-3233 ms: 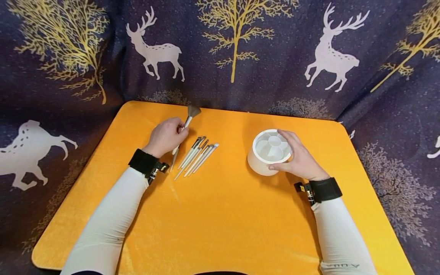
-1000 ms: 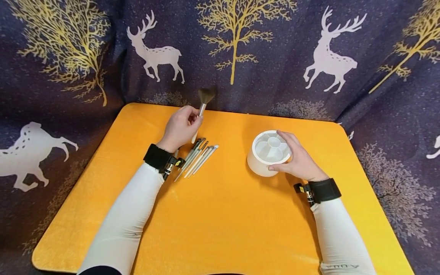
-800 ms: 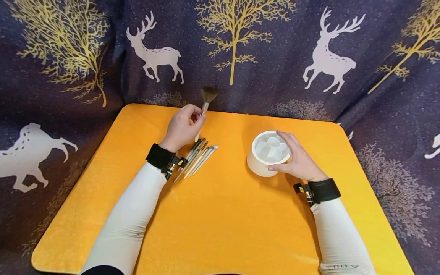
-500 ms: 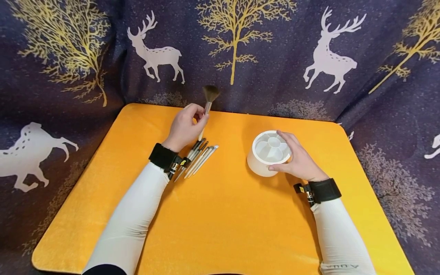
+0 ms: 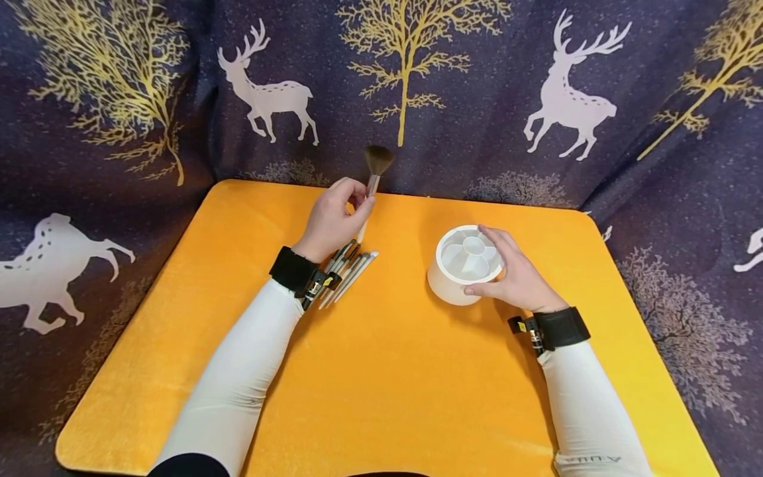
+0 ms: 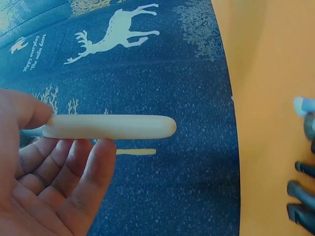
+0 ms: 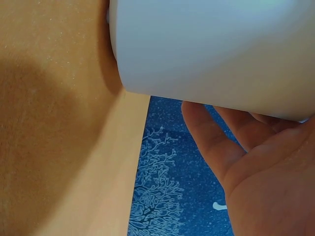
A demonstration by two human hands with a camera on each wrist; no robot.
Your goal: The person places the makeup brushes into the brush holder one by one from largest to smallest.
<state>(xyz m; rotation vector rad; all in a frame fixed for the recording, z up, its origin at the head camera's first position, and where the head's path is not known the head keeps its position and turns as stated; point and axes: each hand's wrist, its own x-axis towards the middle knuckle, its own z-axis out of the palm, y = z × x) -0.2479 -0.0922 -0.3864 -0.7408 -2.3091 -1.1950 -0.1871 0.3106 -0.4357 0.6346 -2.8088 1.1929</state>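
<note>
Bristles up and slightly tilted, a large fluffy makeup brush point(image 5: 378, 161) is pinched between the thumb and fingers of my left hand point(image 5: 334, 218). Its pale rounded handle point(image 6: 118, 126) shows in the left wrist view, held above the table. My right hand point(image 5: 515, 275) grips the right side of a round white brush holder point(image 5: 450, 285), thumb at the front and fingers behind the rim. Dividers split the holder's top into several compartments around a central ring. In the right wrist view, the holder's smooth wall point(image 7: 206, 49) rests against my fingers point(image 7: 206, 132).
Several slim makeup brushes point(image 5: 356, 275) lie side by side on the orange-covered table point(image 5: 381, 371), partly hidden under my left wrist. A dark curtain point(image 5: 453, 126) printed with deer and trees hangs right behind the table's far edge.
My left hand has lifted the large brush off the table and carried it to the right, past the lying brushes. My right hand and the holder have stayed in place.
</note>
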